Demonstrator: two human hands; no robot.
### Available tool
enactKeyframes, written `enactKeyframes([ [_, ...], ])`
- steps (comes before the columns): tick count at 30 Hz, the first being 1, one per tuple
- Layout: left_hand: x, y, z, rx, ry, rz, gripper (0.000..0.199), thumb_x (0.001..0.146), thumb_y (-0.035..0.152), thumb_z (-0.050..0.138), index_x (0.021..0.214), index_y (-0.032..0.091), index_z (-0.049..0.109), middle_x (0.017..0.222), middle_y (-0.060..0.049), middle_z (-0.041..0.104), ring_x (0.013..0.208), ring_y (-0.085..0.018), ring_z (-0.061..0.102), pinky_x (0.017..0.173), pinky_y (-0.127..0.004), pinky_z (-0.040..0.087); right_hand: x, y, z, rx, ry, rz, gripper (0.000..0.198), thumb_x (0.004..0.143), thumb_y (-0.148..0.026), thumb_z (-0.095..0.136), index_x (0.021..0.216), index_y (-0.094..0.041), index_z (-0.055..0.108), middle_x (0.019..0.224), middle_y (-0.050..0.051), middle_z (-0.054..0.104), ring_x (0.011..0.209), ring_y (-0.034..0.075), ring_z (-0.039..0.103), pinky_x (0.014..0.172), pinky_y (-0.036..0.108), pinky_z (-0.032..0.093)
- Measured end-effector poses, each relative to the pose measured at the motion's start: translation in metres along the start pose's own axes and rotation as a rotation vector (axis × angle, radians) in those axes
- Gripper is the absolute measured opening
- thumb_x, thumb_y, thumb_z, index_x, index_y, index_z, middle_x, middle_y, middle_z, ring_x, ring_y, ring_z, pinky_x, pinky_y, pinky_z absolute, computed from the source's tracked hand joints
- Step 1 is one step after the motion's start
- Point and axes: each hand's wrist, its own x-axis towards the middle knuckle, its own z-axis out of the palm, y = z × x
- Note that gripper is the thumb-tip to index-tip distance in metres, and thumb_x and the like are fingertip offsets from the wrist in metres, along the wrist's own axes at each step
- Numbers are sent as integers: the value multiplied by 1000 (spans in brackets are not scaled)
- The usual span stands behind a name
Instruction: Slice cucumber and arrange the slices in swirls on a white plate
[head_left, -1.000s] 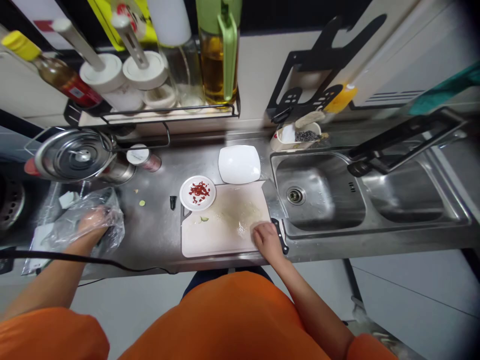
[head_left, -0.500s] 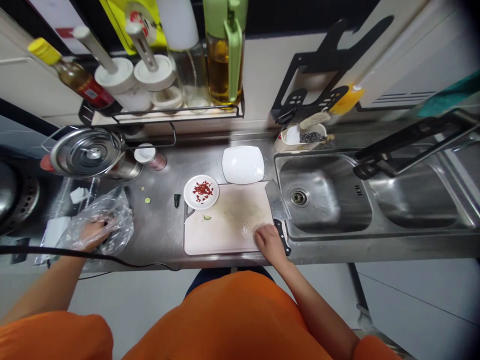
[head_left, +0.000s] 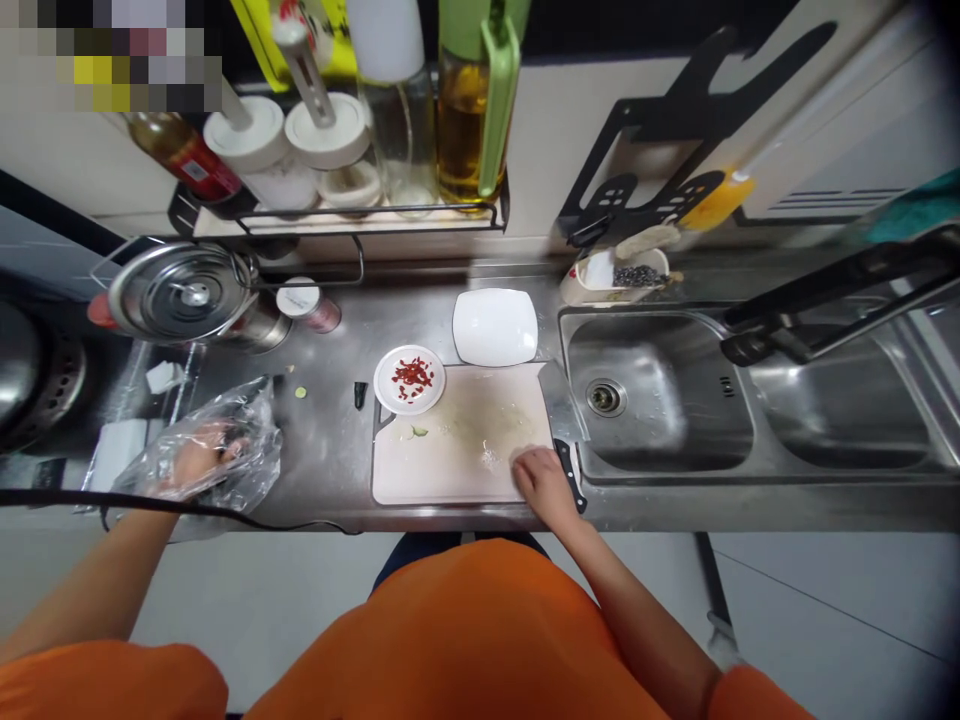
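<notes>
My left hand [head_left: 201, 458] is inside a clear plastic bag [head_left: 259, 455] at the left of the counter. Its fingers are bent round something dark that the crinkled plastic blurs. On the near right corner of the white cutting board [head_left: 420, 480] rests my right hand [head_left: 543, 484], fingers curled under and nothing visible in them. Just right of it lies a knife with a black handle [head_left: 571, 474], its wide blade pointing away. Small red chopped pieces [head_left: 412, 378] sit on a round white plate [head_left: 384, 394] over the board's far left corner. A green scrap [head_left: 418, 432] lies on the board.
Behind the board is a white rectangular plate [head_left: 495, 328]. A dark green stub [head_left: 360, 394] and a pale green slice [head_left: 301, 393] lie on the steel counter. The double sink [head_left: 660, 400] is at right, a lidded steel pot [head_left: 184, 292] at left. A black cable [head_left: 225, 514] crosses the front left.
My left hand has moved a little within the bag, whose plastic now stretches further right, with dark contents nearer its far edge. My right hand stays by the knife. The view has shifted slightly.
</notes>
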Motion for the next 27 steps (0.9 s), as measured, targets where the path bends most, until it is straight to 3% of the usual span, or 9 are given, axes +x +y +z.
enactKeyframes([
  [6,12,11,-14,29,-51,101,51,82,43,47,124,15,52,134,-15,45,122,-31,43,101,-41,34,3,1,3,10,-20,-6,20,86,-15,44,76,-19,60,79,7,57,82,21,49,79,34,40],
  [10,24,24,-16,-48,-75,142,50,80,43,52,121,14,51,132,-13,50,122,-27,44,104,-36,31,2,0,3,24,-29,-8,20,86,-15,44,74,-19,60,77,6,57,80,20,49,79,34,40],
  [14,33,22,-22,-68,-135,96,57,82,50,49,122,9,50,126,-15,55,116,-27,50,100,-36,36,1,3,0,29,-30,0,20,87,-15,43,75,-19,60,77,6,56,80,20,48,79,34,40],
  [17,36,17,-34,-6,-117,32,48,87,43,40,118,8,51,120,-16,58,111,-26,53,97,-34,39,0,4,-1,22,-31,14,22,87,-17,43,73,-20,59,75,6,55,80,20,48,78,34,40],
  [20,32,16,-49,55,-72,39,42,88,34,37,120,10,50,125,-15,54,110,-25,53,94,-34,39,1,4,-1,14,-34,18,22,87,-17,43,73,-20,59,75,6,56,81,20,48,79,34,40],
  [24,18,24,-71,131,-91,7,53,87,51,35,127,18,45,131,-13,47,104,-28,55,88,-40,42,4,4,-2,7,-23,20,21,86,-16,44,73,-19,59,77,6,57,80,20,49,79,33,40],
  [27,7,27,-89,183,-103,13,56,88,57,27,125,19,45,128,-8,49,103,-25,55,87,-38,43,6,5,-4,3,-27,30,22,86,-16,43,73,-19,60,77,6,57,79,20,49,80,33,39],
])
